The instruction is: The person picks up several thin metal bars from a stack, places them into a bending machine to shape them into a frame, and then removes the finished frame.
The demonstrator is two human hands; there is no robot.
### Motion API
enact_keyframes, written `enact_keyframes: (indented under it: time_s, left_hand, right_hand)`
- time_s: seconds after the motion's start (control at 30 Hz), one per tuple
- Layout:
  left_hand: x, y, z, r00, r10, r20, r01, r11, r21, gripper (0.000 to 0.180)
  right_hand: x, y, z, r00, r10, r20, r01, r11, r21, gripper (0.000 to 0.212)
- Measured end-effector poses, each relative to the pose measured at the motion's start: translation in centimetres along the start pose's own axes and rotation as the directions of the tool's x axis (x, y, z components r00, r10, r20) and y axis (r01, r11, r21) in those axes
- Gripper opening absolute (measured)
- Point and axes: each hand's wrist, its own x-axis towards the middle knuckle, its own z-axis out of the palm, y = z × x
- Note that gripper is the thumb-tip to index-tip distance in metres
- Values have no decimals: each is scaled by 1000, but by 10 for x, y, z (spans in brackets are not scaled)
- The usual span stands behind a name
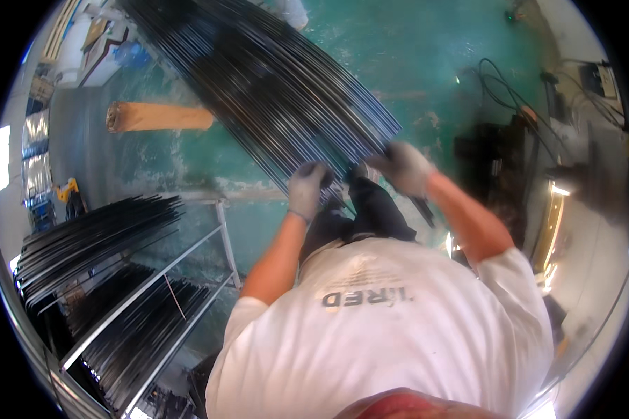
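Observation:
Long, thin black metal rods lie side by side in a wide layer, running from the upper left to just in front of my legs. My left hand, in a grey glove, is closed at the near ends of the rods, its fingers curled around some of them. Also gloved, my right hand is at the right side of the near ends, fingers bent inward and slightly blurred. What lies inside its fingers is hidden. A short dark strip shows just below that hand.
At the lower left, a metal rack stands with more black rods stacked on it. An orange-brown cylinder lies left of the rod layer on the green floor. Black cables and dark equipment are on the right.

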Motion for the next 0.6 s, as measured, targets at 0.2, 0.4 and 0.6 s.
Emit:
enact_keyframes:
  time_s: [0.2,0.4,0.6]
  left_hand:
    - [60,-26,-27,962,-166,216,246,872,-423,41]
    - [77,-16,-43,844,-1,536,397,673,-625,47]
    - [59,-22,-19,838,-131,530,412,789,-456,32]
  right_hand:
    - [-277,143,89,750,661,-10,-635,716,-290,49]
    - [-609,222,156,540,771,-336,-835,443,-325,21]
    - [-582,189,205,379,776,-504,-922,360,-139,29]
